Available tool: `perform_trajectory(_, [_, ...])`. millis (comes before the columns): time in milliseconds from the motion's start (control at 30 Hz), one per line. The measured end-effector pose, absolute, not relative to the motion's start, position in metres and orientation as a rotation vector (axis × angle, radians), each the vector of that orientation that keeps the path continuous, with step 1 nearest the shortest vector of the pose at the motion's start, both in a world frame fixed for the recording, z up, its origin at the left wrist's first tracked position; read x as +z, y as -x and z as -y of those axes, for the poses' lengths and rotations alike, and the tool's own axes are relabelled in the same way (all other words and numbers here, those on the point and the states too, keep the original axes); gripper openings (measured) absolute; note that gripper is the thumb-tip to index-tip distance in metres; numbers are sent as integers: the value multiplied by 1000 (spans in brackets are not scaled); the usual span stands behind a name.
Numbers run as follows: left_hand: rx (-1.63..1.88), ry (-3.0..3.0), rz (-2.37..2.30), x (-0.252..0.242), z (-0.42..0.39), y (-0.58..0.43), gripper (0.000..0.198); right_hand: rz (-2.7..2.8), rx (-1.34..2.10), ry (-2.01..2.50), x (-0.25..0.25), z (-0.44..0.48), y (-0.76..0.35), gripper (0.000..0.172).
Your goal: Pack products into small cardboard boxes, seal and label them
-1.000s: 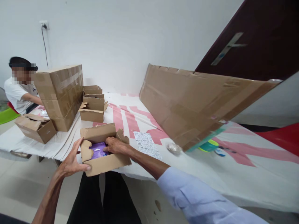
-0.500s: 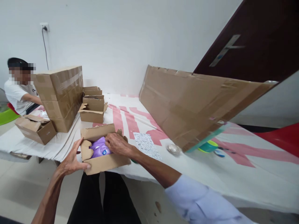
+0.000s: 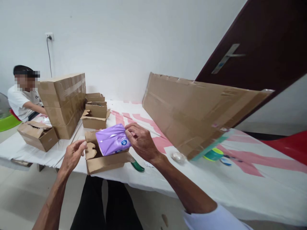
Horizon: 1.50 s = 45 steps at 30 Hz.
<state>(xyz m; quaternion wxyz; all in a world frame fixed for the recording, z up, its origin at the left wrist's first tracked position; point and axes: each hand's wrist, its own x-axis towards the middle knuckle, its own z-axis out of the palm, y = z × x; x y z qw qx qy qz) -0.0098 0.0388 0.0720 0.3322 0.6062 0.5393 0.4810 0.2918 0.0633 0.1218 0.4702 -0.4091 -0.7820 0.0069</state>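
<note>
The shiny purple plastic packet (image 3: 112,139) has come up out of the small open brown cardboard box (image 3: 105,162), where it lay half a second ago under the right hand's fingertips. The right hand (image 3: 142,142) now pinches the packet's right edge between thumb and fingers (image 3: 130,133), holding it tilted above the box mouth. The packet is soft and creased, with a small round blue label just left of those fingertips. The left hand (image 3: 71,157) has let go of the box's left flap; its fingers (image 3: 80,145) are spread loosely just beside that flap, and whether they touch it is unclear.

The box sits at the near edge of a table covered in white cloth with pink stripes (image 3: 240,188). A green curved object (image 3: 137,166) lies below the right wrist. Beyond the right fingers a long flat cardboard sheet (image 3: 199,111) stands tilted before a dark door (image 3: 263,38). Beyond the left fingers is a stack of taped cardboard boxes (image 3: 63,102), with a seated person (image 3: 22,100) at the white wall (image 3: 120,41).
</note>
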Motion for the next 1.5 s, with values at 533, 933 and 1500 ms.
perform_trajectory(533, [1367,-1601,-1052,106,-52,-12,82,1604,632,852,99,-52,-258,43])
perform_trajectory(933, [1379,-1957,-1215,65,-66,-12,95,1393,1150,930,44,-88,-251,65])
perform_trajectory(1500, [1490,-2111,-1104,78,-68,-10,96,1472,857,828,66,-71,-244,59])
